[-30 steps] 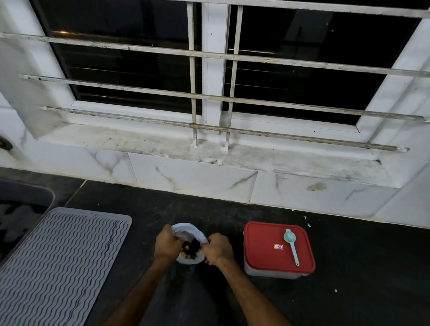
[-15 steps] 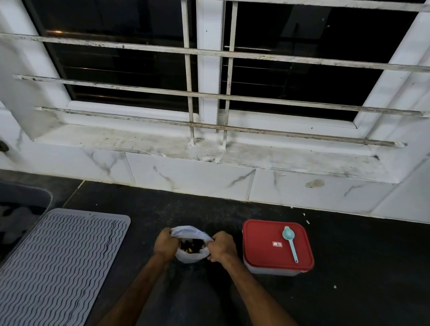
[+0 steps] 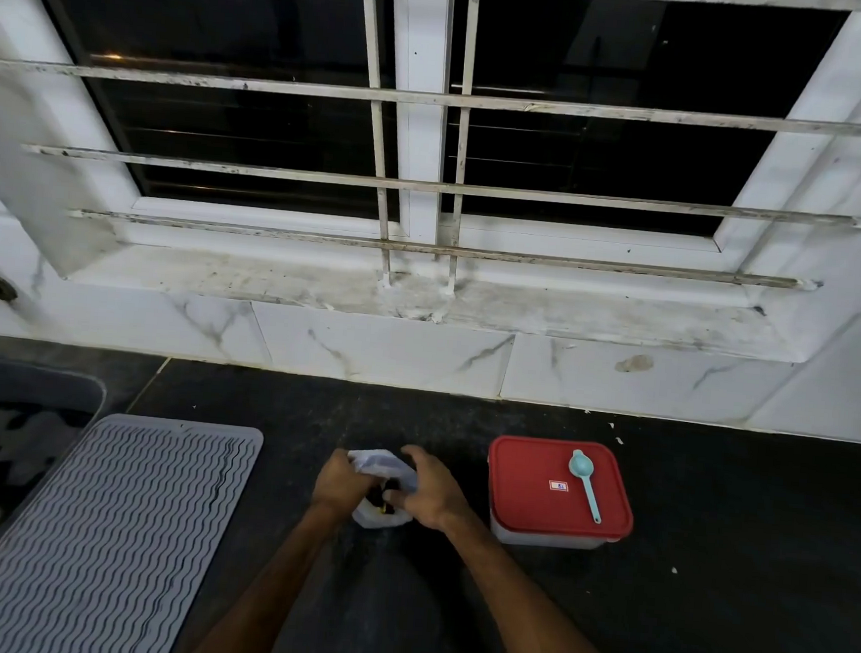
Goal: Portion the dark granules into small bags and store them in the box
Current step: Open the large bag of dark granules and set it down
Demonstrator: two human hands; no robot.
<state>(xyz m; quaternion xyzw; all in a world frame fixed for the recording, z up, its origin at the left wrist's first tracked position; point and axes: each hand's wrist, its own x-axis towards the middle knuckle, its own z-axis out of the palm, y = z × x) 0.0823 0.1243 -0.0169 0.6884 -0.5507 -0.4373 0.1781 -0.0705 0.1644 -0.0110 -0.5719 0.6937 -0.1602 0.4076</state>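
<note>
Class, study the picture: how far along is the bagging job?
Done: granules are in the bag. In hand: the left hand and right hand grip its top, seemingly closing it. Left: the box is lidded, a scoop on top, so this bag is not yet stored.

Both bare forearms reach forward and converge toward the middle, the left forearm [image 3: 269, 586] angled up to the right, the right forearm [image 3: 526, 591] angled up to the left. The hands nearly meet. The left hand [image 3: 341, 484] is knuckles up, fingers curled, gripping the left edge of the small bag [image 3: 381, 465]. The right hand [image 3: 430, 494] lies back up against the bag's right side, fingers arched over its top, thumb tucked in toward the left hand. Fingertips of both hands are largely hidden.
</note>
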